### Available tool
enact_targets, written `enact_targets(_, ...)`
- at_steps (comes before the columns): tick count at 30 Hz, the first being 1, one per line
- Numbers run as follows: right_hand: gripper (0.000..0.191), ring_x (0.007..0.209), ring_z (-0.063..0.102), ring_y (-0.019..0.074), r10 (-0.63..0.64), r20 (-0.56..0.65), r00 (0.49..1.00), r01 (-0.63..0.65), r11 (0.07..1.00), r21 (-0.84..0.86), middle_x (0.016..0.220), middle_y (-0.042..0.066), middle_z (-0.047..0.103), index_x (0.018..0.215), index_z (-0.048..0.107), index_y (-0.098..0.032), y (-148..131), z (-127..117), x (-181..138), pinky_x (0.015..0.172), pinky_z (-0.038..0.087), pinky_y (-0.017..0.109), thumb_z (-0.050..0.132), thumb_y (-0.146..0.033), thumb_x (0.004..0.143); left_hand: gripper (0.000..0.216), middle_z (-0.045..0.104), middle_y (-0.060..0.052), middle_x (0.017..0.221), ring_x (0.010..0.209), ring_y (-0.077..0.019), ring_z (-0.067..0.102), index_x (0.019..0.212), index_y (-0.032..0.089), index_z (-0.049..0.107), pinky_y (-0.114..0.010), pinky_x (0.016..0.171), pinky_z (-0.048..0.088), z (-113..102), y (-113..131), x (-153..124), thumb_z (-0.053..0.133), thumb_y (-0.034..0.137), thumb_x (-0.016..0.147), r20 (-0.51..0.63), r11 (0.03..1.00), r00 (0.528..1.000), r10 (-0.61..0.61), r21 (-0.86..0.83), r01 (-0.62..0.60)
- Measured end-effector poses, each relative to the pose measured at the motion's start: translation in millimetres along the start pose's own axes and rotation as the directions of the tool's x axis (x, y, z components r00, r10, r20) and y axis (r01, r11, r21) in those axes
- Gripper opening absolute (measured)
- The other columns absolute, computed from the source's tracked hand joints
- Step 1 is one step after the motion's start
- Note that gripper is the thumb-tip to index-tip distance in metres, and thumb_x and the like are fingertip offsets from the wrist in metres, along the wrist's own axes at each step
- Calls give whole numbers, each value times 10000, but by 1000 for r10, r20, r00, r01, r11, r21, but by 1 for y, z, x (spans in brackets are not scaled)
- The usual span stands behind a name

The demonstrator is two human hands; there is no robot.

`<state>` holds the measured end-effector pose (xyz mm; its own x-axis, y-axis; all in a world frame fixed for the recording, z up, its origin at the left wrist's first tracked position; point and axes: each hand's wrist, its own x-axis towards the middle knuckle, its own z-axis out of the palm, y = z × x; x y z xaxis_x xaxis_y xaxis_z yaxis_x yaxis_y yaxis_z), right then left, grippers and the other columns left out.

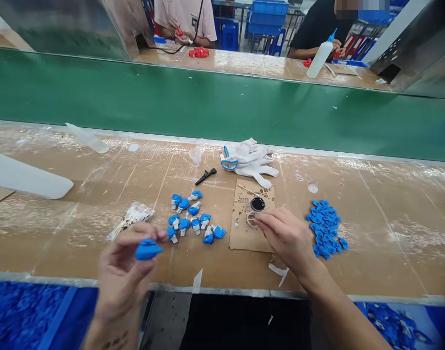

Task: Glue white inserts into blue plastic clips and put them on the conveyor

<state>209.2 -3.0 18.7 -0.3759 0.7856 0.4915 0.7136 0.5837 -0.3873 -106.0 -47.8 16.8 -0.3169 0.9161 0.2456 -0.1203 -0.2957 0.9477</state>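
One blue cap (pixel 148 249) sits in the left hand (pixel 122 277), above the near edge of the counter (pixel 390 233); the grip pinches it between thumb and fingertips, palm turned inward and wrist bent up from below the edge. The right hand (pixel 288 238) reaches in from the near right, forearm angled across the edge. Its thumb and forefinger are pressed together at the rim of one small clear dish (pixel 250 221); whether anything thin lies between them cannot be told. That dish lies on a single cardboard square (pixel 249 238) at mid-counter, touching a second dish of black liquid (pixel 258 204). Just left of the cardboard stand roughly eleven blue-and-white pieces (pixel 193 218) in loose rows. To its right is a heap of plain blue parts (pixel 326 228), too overlapped to count. One clear packet of sticks (pixel 132 219) lies left of the rows. Toward the far edge lie a bundle of white gloves (pixel 249 160), one black tool (pixel 205 176) and one clear bottle (pixel 88 138) on its side. Past the green belt (pixel 207 102), two other people work at a second counter.
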Motion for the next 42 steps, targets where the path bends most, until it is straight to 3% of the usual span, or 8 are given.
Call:
enact_targets(4, 171, 795, 707, 182, -30, 37, 999, 28, 998, 53, 905, 47, 777, 996, 711, -215, -1, 4, 9, 702, 544, 312, 573, -119, 1030, 325, 775, -40, 1027, 863, -210, 759, 849, 261, 727, -239, 618, 603, 42, -8, -22, 958, 398, 667, 98, 837, 909, -404, -362, 411)
enact_targets(7, 117, 740, 709, 162, 6, 69, 998, -17, 986, 164, 851, 23, 761, 934, 680, -216, 2, 1, 8, 648, 538, 280, 625, -132, 995, 293, 757, -9, 868, 728, -148, 737, 873, 265, 732, -187, 580, 569, 56, -16, -26, 959, 315, 695, 172, 733, 857, -486, -453, 507)
enact_targets(15, 129, 705, 690, 137, 68, 112, 991, -92, 971, 221, 809, -8, 746, 877, 679, -214, 4, -3, 13, 627, 510, 257, 673, -107, 949, 222, 762, -20, 843, 748, -147, 753, 1080, 287, 800, -224, 678, 612, 67, -27, -30, 858, 312, 868, 212, 819, 895, -394, -362, 446)
enact_targets(19, 114, 646, 651, 115, 237, 29, 971, -234, 919, 317, 783, -32, 740, 886, 699, -236, 7, -9, 3, 578, 492, 239, 749, -134, 905, 176, 771, -69, 1106, 855, -180, 774, 1067, 261, 804, -243, 701, 628, 77, -26, -32, 821, 278, 892, 159, 893, 924, -348, -243, 378)
enact_targets(27, 173, 704, 714, 155, 620, -151, 770, -357, 614, 704, 779, -8, 724, 834, 684, -228, 8, -18, -9, 616, 584, 268, 854, -197, 832, 310, 814, -54, 988, 885, -183, 768, 1135, 226, 787, -248, 780, 631, 102, -18, -31, 778, 127, 841, 199, 955, 937, -288, 126, 267)
enact_targets(34, 224, 684, 671, 149, 645, -182, 742, -319, 579, 751, 722, -24, 668, 800, 651, -236, -8, -27, -6, 627, 553, 285, 874, -218, 819, 126, 812, -50, 941, 807, -168, 750, 954, 199, 784, -240, 730, 608, 116, -22, -36, 818, 179, 834, 204, 955, 939, -276, 166, 244)
enact_targets(38, 214, 687, 667, 152, 642, -178, 746, -319, 579, 750, 719, -22, 664, 807, 652, -238, -13, -29, -6, 614, 538, 285, 864, -213, 823, 190, 793, -38, 858, 743, -158, 737, 1095, 195, 791, -242, 693, 606, 116, -21, -37, 731, 303, 950, 235, 939, 915, -328, 186, 289)
enact_targets(42, 211, 699, 677, 145, 665, -177, 725, -322, 556, 766, 733, -18, 684, 798, 662, -232, -9, -21, -7, 622, 550, 268, 870, -195, 810, 283, 762, -60, 983, 874, -169, 750, 1231, 220, 768, -266, 808, 621, 112, -22, -41, 584, 339, 1052, 182, 948, 932, -313, 118, 296)
